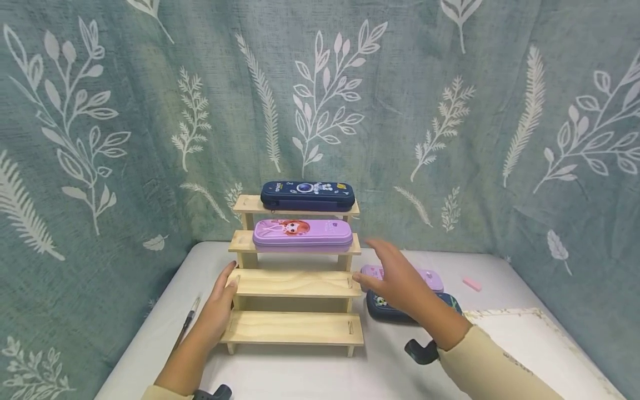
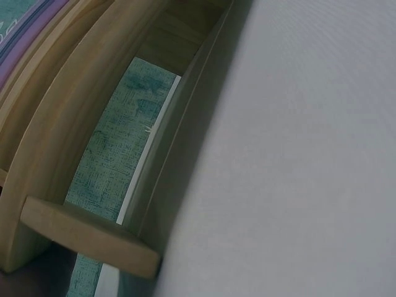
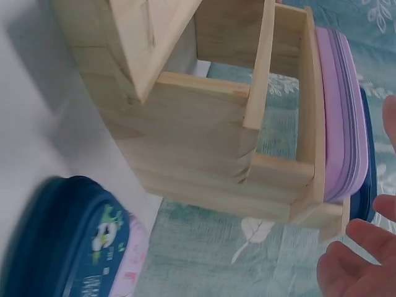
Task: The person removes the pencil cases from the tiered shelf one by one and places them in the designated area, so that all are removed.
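Observation:
A stepped wooden shelf [image 1: 292,328] stands on the white table, with a dark blue space pencil case [image 1: 307,196] on its top tier. A purple pencil case [image 1: 302,233] with a red-haired girl picture lies one tier below. My left hand [image 1: 217,308] rests against the shelf's left side, its fingers extended; the left wrist view shows only a dark edge of it. Beside the shelf's right end, my right hand [image 1: 392,275] is spread, and its fingers [image 3: 352,269] hold nothing. Below that hand are a dark blue panda pencil case [image 1: 390,315] and a pink-purple pencil case [image 1: 432,279], partly covered.
A pen [image 1: 189,319] lies left of the shelf, close to the left forearm. On the right are a pink eraser-like block [image 1: 472,284] and a white mat [image 1: 515,333] with a patterned border. A green leaf-patterned curtain [image 1: 340,111] hangs behind the table.

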Tool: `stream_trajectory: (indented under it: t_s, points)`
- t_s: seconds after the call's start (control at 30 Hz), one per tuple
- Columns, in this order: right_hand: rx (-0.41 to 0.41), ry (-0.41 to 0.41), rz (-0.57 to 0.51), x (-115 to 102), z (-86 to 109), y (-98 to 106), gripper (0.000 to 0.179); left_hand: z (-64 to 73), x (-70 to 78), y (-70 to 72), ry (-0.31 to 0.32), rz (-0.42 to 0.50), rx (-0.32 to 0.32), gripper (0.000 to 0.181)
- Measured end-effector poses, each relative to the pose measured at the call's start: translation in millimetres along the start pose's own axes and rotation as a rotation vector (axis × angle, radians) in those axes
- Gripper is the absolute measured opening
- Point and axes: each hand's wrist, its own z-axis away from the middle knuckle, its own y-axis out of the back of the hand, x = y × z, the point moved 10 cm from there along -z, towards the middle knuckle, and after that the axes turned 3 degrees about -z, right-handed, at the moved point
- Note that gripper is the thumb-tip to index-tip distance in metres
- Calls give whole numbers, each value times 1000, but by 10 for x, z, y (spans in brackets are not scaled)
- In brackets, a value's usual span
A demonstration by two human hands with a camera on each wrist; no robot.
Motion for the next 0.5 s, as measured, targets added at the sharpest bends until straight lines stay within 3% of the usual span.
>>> stream_trajectory:
  t_s: [0.17,0.5]
  points:
    - [-32,6,-15,-114,-164,-20,89,1,0,-6,4,-5,2,55]
    - [-13,-19,-17,-278,-465,-56,97,26,34,9,4,-5,4,56]
